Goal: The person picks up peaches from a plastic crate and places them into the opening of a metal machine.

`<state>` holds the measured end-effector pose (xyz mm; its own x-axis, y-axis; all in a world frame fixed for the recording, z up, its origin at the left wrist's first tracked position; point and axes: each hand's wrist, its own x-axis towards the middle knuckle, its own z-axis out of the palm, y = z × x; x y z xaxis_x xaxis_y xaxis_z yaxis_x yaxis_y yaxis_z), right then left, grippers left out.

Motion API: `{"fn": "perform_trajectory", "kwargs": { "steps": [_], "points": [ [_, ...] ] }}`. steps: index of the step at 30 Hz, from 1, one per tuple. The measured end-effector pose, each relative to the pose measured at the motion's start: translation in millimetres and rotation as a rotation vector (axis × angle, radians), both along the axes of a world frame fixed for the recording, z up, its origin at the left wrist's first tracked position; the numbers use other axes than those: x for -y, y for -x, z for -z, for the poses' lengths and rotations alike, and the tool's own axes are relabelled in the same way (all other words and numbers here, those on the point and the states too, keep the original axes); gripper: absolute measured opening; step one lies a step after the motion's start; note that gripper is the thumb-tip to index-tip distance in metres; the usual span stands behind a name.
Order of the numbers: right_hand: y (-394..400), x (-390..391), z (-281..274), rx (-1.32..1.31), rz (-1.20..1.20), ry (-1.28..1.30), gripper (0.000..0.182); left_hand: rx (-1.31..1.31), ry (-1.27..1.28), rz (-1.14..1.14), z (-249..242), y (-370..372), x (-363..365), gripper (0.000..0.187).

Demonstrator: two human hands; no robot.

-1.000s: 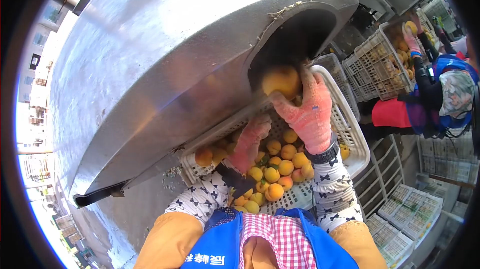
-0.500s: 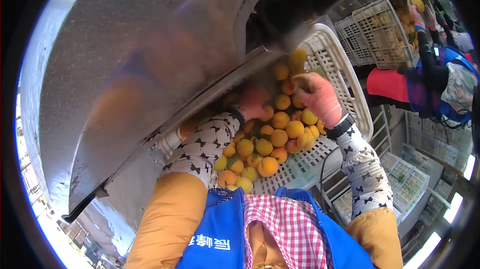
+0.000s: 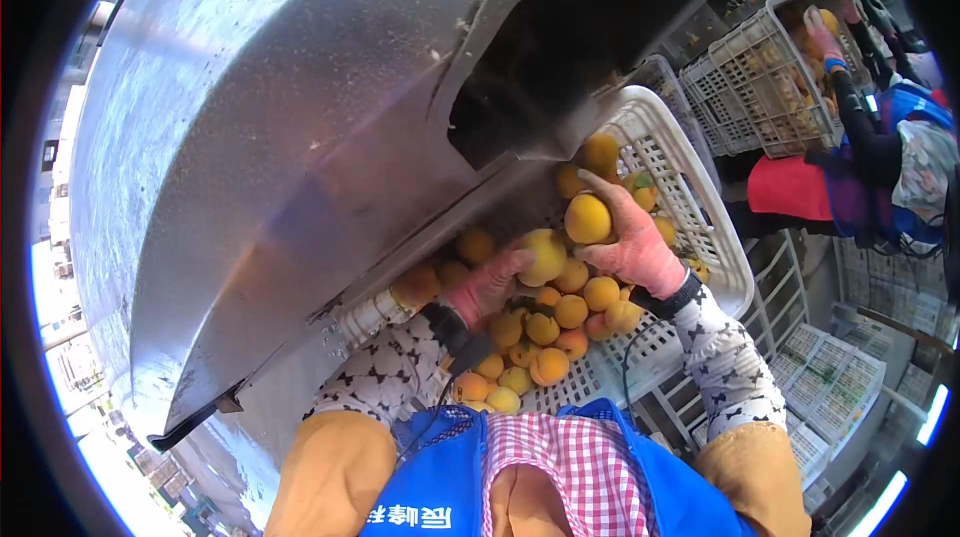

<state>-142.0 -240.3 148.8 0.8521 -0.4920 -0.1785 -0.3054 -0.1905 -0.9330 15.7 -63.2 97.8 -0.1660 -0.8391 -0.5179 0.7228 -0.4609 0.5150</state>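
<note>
Your right hand [image 3: 640, 255], in a pink glove, is part-open in a wide curve, thumb below and fingers above, gripping one yellow right-hand fruit [image 3: 588, 219]. Your left hand [image 3: 485, 289], gloved alike, curls its fingertips against the near side of one paler left-hand fruit [image 3: 542, 257]; how firmly, you cannot tell. The two fruits are side by side, above the white crate [image 3: 690, 177] and the loose fruit [image 3: 571, 312] in it.

Count two gloved hands, two handled fruits and one white crate beneath them. The loose fruit, yellow to orange, numbers well over a dozen; overlap hides the exact count. One metal housing [image 3: 300, 117] with one dark opening [image 3: 560, 47] slants over the crate's far side. At upper right, one other person's hand [image 3: 822, 35] touches one fruit above a crate of fruit [image 3: 765, 77].
</note>
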Motion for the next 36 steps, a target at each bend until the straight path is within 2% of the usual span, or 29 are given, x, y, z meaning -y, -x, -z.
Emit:
{"fn": "perform_trajectory", "kwargs": {
  "steps": [1,2,4,5,6,7,9,10,11,12,13,14,16,18,20,22,24,25,26,28,29,30,31,32,34,36],
  "points": [
    [5.0,-4.2,-26.3,0.059,0.092,-0.171,0.088,-0.177,0.09,-0.192,-26.1,9.0,-5.7,0.075],
    [8.1,-11.7,-38.0,0.179,0.189,-0.219,0.09,-0.174,0.1,-0.186,-46.6,16.9,-8.9,0.075],
    [8.8,-24.6,-62.4,0.298,0.179,-0.237,0.096,-0.254,0.349,-0.459,-79.1,25.3,-11.9,0.078],
    [7.4,-33.4,-66.9,0.356,0.192,-0.342,0.099,-0.239,0.368,-0.461,-90.9,23.8,-8.9,0.078],
    [0.8,-44.0,-87.7,0.405,0.316,-0.483,0.096,-0.134,0.396,-0.493,-101.6,21.6,-7.1,0.079],
    [-4.2,-43.7,-99.2,0.43,0.329,-0.501,0.095,-0.03,0.426,-0.527,-110.4,18.9,-6.0,0.08],
    [-21.1,-37.0,-110.0,0.538,0.345,-0.474,0.09,-0.082,0.518,-0.556,-124.5,13.6,-6.9,0.081],
    [-32.5,-27.4,-106.1,0.539,0.339,-0.291,0.087,-0.151,0.585,-0.578,-129.5,12.1,-8.5,0.081],
    [-46.1,-21.3,-104.6,0.49,0.368,0.109,0.085,-0.082,0.635,-0.559,-124.3,8.7,-10.9,0.08],
    [-64.9,-21.2,-106.2,0.431,0.396,0.503,0.083,-0.02,0.573,-0.55,-124.1,7.8,-17.1,0.079],
    [-83.0,-22.5,-97.0,0.433,0.474,0.69,0.077,-0.05,0.493,-0.585,-121.9,10.9,-22.4,0.078],
    [-88.4,-21.2,-92.8,0.446,0.464,0.695,0.077,-0.083,0.407,-0.62,-117.9,14.4,-28.7,0.077],
    [-97.6,-21.5,-89.7,0.267,0.41,1.081,0.073,-0.101,0.393,-0.609,-103.3,14.0,-43.0,0.076],
    [-93.6,-24.4,-89.1,0.229,0.413,1.08,0.073,-0.13,0.367,-0.595,-99.2,7.9,-48.4,0.075],
    [-89.7,-28.6,-90.1,0.269,0.43,0.855,0.072,-0.075,0.395,-0.582,-106.0,6.4,-49.7,0.074],
    [-107.0,-32.3,-84.9,0.27,0.472,0.888,0.065,-0.086,0.384,-0.585,-101.7,5.3,-47.2,0.077],
    [-135.8,-29.1,-67.4,0.114,0.602,0.983,0.059,-0.151,0.363,-0.641,-93.8,8.4,-45.1,0.078],
    [-154.7,-3.7,-29.3,-0.108,0.505,1.461,0.058,-0.155,0.35,-0.635,-94.5,11.2,-44.2,0.078],
    [-152.0,2.2,-42.2,-0.118,0.508,1.454,0.058,-0.171,0.371,-0.659,-95.8,11.3,-40.1,0.078],
    [-136.4,4.0,-97.9,0.427,0.46,0.865,0.064,-0.187,0.376,-0.685,-100.3,9.2,-33.9,0.079],
    [-120.0,-5.1,-115.1,0.414,0.466,0.848,0.064,-0.215,0.395,-0.681,-105.5,7.1,-33.8,0.078],
    [-97.5,-19.0,-130.1,0.394,0.436,0.72,0.067,-0.245,0.419,-0.682,-109.8,6.0,-32.9,0.078],
    [-78.6,-30.1,-135.3,0.379,0.402,0.598,0.071,-0.324,0.444,-0.691,-113.5,4.9,-30.9,0.079],
    [-61.3,-39.8,-130.1,0.372,0.403,0.592,0.071,-0.326,0.434,-0.692,-116.0,6.2,-29.4,0.079],
    [-36.3,-54.6,-117.7,0.135,0.097,0.265,0.068,-0.366,0.562,-0.746,-119.4,7.3,-23.6,0.073],
    [-30.6,-69.8,-110.5,0.115,0.039,0.322,0.068,-0.361,0.547,-0.743,-116.2,7.3,-21.9,0.072]
  ]
}}
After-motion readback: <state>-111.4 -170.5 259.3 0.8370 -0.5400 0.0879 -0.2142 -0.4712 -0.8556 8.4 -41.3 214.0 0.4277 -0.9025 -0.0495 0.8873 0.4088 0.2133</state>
